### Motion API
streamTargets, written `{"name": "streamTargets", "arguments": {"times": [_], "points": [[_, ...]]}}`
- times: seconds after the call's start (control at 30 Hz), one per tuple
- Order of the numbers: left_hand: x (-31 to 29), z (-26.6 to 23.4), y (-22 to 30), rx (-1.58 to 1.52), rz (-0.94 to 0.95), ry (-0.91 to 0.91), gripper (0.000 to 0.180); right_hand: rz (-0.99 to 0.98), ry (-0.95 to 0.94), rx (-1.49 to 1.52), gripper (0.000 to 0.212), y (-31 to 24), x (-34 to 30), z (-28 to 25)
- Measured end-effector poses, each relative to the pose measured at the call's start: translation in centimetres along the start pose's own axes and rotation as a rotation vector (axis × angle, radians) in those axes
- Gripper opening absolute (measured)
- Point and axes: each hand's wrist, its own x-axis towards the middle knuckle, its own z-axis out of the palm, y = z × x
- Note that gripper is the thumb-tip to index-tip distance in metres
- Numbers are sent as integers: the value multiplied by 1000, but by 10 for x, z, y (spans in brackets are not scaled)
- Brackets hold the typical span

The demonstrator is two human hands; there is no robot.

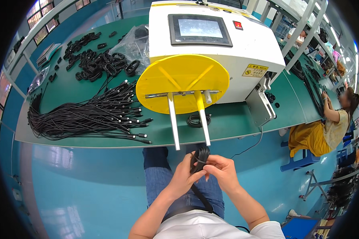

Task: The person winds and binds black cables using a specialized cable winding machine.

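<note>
Both hands work over the lap, below the front edge of the green bench (235, 119). Left hand (183, 175) and right hand (221, 169) close on one small coiled black cable (200, 157): left fingers wrapped round the lower part of the coil, right thumb and fingers pinching its side. A loose tail of the same cable runs down across the lap toward the waist.

Step in hand, as judged: securing or binding a freshly wound coil, held just beneath the two white winding prongs (189, 123) that project from the yellow disc (182, 81). The next move seems to call for a steady pinch so the loops do not spring apart, and for keeping the tail under control.

Around: the white winding machine (243, 44) with dark screen (199, 28) stands behind the disc. One finished coil (197, 119) lies on the bench just behind the prongs. A big bundle of uncoiled straight cables (87, 115) lies to the left, plug ends pointing toward the machine; a heap of finished coils (95, 59) lies further back, next to a clear plastic bag (133, 42).

In the way: the prongs hang just above the coil, near the fingers. A seated co-worker (331, 123) is well apart, on the right
</note>
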Motion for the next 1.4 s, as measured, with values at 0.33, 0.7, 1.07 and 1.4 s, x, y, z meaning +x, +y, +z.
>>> {"name": "streamTargets", "arguments": {"times": [0.33,0.7,1.07,1.4], "points": [[-1,3,-7,-453,9,-118,35,-3,14,125,6,-8,0,4],[-1,5,-1,-183,-20,28,39,-610,308,-743,15,-3,-1,16],[-3,0,11,-75,-177,-82,35,-927,115,-959,18,1,7,-8],[-2,-5,-2,-59,-143,-44,43,-907,94,-1016,16,10,7,-1]]}}
